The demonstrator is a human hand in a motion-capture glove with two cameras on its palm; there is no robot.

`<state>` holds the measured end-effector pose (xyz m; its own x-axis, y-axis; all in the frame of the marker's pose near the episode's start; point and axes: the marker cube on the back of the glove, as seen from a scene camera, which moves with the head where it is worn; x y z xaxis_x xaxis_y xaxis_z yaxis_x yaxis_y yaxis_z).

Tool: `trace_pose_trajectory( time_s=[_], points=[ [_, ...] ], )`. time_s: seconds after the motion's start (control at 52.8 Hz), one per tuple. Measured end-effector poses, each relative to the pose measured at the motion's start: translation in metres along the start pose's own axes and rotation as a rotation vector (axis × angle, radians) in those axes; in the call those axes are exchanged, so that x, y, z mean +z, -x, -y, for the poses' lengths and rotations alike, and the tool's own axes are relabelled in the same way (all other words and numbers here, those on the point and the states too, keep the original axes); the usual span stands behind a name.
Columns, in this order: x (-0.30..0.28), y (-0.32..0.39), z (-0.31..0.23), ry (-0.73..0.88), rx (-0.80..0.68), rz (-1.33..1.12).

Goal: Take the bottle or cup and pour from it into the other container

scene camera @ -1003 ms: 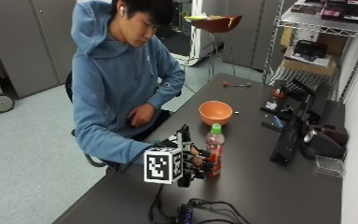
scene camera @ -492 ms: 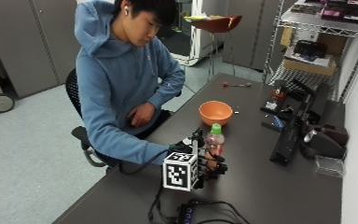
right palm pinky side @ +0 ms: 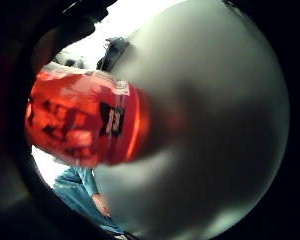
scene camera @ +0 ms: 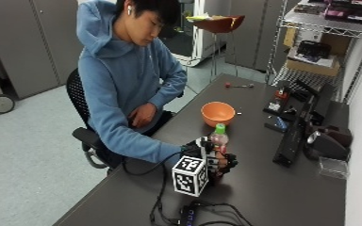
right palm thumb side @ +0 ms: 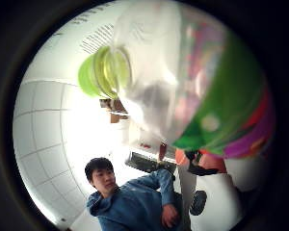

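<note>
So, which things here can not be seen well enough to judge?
- Outside view: the hand and its marker cube cover most of the bottle, so the grip on it is unclear.
- Outside view: the bowl is seen from the side; its contents are hidden.
- Thumb-side palm view: the cap is near and blurred; whether it is sealed is unclear.
- Little-finger-side palm view: the label print is unreadable.

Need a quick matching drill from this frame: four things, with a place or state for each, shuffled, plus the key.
Things:
1. bottle
2. orange bowl
3. gloved right hand
4. bare hand

States:
A. rests in the person's lap
B. wrapped around the bottle's lower part
C. upright on the table, green cap on
D. stands on the table beyond the bottle, untouched

Pairs: 1-C, 2-D, 3-B, 4-A
</note>
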<state>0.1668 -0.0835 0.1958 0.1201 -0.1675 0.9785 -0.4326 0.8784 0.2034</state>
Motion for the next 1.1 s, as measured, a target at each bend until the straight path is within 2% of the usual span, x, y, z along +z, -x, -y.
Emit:
trace_pose_trajectory(
  time_s=[0.208, 0.473, 0.738, 0.871, 0.927, 1.003, 1.022, 1.098],
  points=[
    [0.013, 0.006, 0.011, -0.114, -0.029, -0.045],
    [0.031, 0.013, 0.019, -0.106, -0.016, -0.078],
    [0.040, 0.035, 0.016, -0.020, -0.055, -0.143],
    [0.049, 0.056, 0.016, 0.066, -0.122, -0.299],
    [0.052, 0.069, 0.013, 0.141, -0.152, -0.387],
    [0.046, 0.097, -0.007, 0.371, -0.133, -0.436],
    [0.047, 0.100, -0.007, 0.387, -0.139, -0.460],
    [0.062, 0.107, 0.013, 0.280, -0.209, -0.609]
  ],
)
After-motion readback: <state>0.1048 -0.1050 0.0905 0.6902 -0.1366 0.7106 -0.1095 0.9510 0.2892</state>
